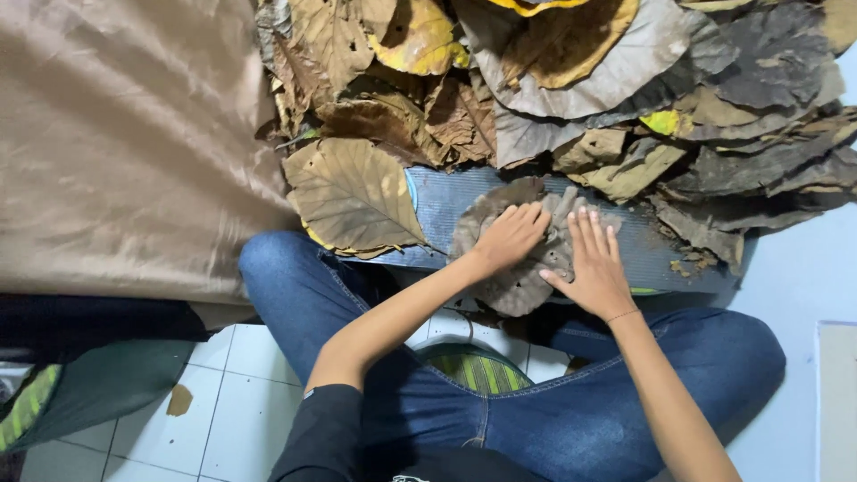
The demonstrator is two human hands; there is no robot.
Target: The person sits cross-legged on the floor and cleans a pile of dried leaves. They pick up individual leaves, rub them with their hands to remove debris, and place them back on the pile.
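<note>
Both hands, left hand point(511, 236), right hand point(595, 264), cover grey leaf point(509, 286) middle

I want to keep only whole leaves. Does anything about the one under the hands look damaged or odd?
Yes. The grey-brown leaf under the left hand and right hand has small holes near its lower edge and looks crumpled. Crumbs of leaf lie scattered on the ribbed mat to its right.

White tiled floor point(241, 402), tan cloth point(125, 143)
</note>
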